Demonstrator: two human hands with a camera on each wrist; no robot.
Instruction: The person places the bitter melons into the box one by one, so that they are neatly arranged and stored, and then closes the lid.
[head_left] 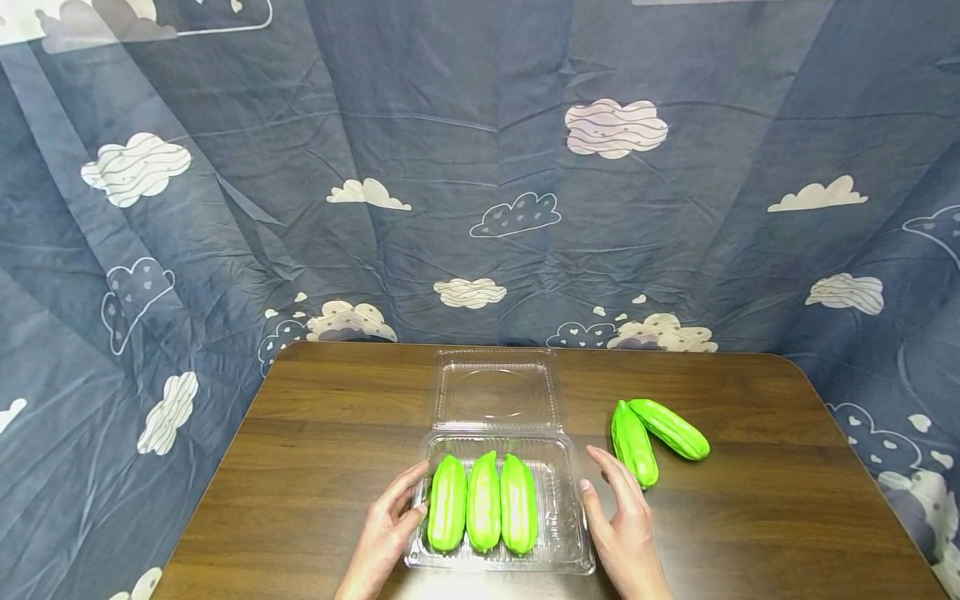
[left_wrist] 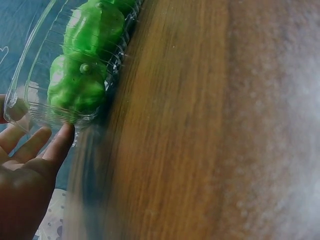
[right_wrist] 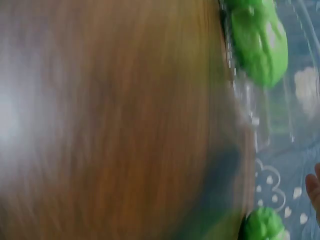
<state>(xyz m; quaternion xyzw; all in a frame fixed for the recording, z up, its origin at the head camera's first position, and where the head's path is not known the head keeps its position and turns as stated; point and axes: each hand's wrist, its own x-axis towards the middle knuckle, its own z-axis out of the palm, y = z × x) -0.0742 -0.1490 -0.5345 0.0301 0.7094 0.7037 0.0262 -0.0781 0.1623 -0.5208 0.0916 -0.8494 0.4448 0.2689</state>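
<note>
A clear plastic clamshell container [head_left: 558,508] lies on the table with its lid folded back. Three bright green, ridged, gourd-like vegetables [head_left: 483,504] stand side by side in its left and middle part; bare base shows at the right. My left hand [head_left: 382,529] touches the container's left side, with fingers extended along the wall. In the left wrist view, the fingertips [left_wrist: 64,135] meet the clear wall below a green vegetable [left_wrist: 77,85]. My right hand [head_left: 624,525] is beside the container's right edge, fingers spread and holding nothing. Only its fingertips show at the right wrist view's edge.
Two more green vegetables, one upright [head_left: 635,450] and one slanting [head_left: 670,429], lie right of the container, just beyond my right hand. The transparent lid [head_left: 495,392] reaches towards the table's back edge. A blue cloud-printed cloth [head_left: 480,167] hangs behind the wooden table [head_left: 322,442].
</note>
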